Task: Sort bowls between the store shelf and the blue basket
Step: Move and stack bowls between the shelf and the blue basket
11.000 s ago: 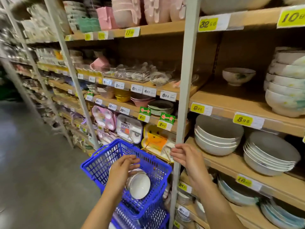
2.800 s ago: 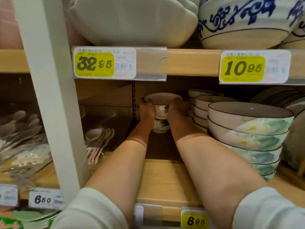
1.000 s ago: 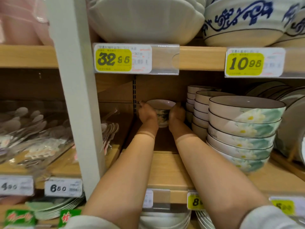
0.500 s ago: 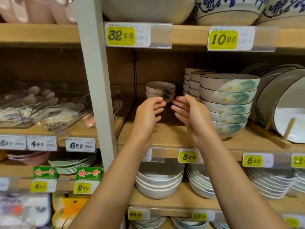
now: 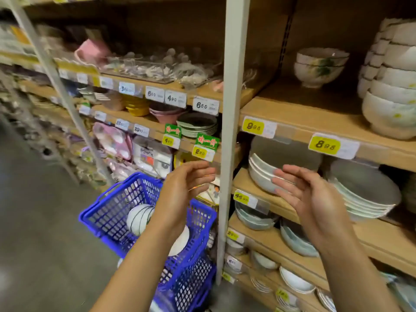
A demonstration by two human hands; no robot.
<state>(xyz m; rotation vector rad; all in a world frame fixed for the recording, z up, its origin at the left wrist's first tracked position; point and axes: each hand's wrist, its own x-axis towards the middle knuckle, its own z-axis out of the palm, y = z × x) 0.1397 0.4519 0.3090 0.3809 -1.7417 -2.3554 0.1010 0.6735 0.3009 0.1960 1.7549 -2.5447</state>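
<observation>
Where left hand (image 5: 181, 194) overlaps basket (image 5: 105, 218), bowls (image 5: 137, 219) seem stacked.

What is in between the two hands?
A pale upright shelf post stands between the left hand and the right hand, as the head view shows. Both hands are open and hold nothing.

Both hands, left (image 5: 183, 188) and right (image 5: 308, 194), empty, fingers relaxed, palms facing.
</observation>
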